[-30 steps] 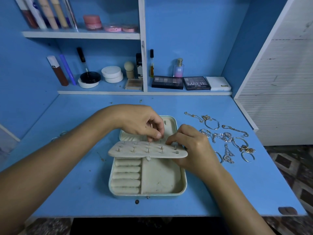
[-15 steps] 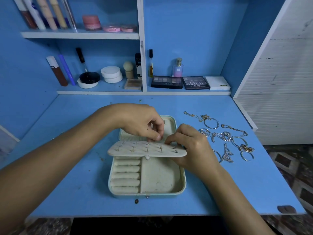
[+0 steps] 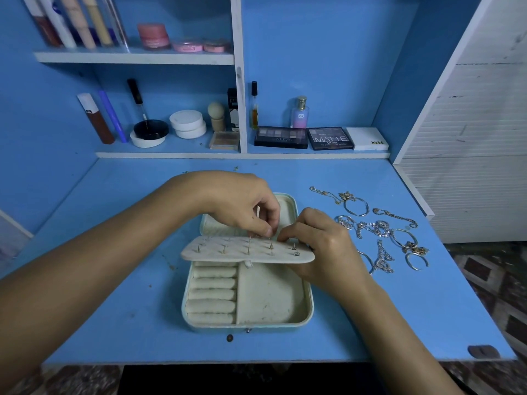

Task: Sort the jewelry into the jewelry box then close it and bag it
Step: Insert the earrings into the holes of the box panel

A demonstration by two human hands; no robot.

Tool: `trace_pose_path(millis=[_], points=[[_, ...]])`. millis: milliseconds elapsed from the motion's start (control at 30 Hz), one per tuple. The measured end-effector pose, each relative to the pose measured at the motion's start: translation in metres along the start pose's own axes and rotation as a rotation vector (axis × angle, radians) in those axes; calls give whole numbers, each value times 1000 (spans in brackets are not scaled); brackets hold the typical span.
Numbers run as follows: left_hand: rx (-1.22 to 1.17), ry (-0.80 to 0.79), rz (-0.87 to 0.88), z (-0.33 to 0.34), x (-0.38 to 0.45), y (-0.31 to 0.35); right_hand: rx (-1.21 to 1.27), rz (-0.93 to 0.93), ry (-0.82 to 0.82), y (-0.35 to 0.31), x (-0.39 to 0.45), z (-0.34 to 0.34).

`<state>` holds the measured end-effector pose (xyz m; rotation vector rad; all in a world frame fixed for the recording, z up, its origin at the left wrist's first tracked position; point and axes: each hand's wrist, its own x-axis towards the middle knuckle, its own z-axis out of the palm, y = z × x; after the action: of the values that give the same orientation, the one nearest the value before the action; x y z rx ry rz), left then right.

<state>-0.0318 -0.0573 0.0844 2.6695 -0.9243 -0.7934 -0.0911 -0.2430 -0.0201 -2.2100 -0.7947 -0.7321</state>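
While the right hand grips the earring panel steady, the left hand pinches an earring at its far edge.

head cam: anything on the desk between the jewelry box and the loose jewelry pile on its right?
Only the right hand and its forearm, in the head view. It crosses that stretch between the jewelry box and the jewelry pile, holding the earring panel. Desk under it is hidden.

Home vanity: shelved cosmetics
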Motion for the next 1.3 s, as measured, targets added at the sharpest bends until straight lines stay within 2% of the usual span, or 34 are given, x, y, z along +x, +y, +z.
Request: trace_pose_path(millis=[367,1000,1300], points=[[113,-42,-21,-2,2,9,-3,-4,5,-2,1,0],[99,-73,-80,-8,9,13,-29,-9,26,-1,0,1],[103,-88,-53,-6,12,12,-42,-39,40,-1,0,1]])
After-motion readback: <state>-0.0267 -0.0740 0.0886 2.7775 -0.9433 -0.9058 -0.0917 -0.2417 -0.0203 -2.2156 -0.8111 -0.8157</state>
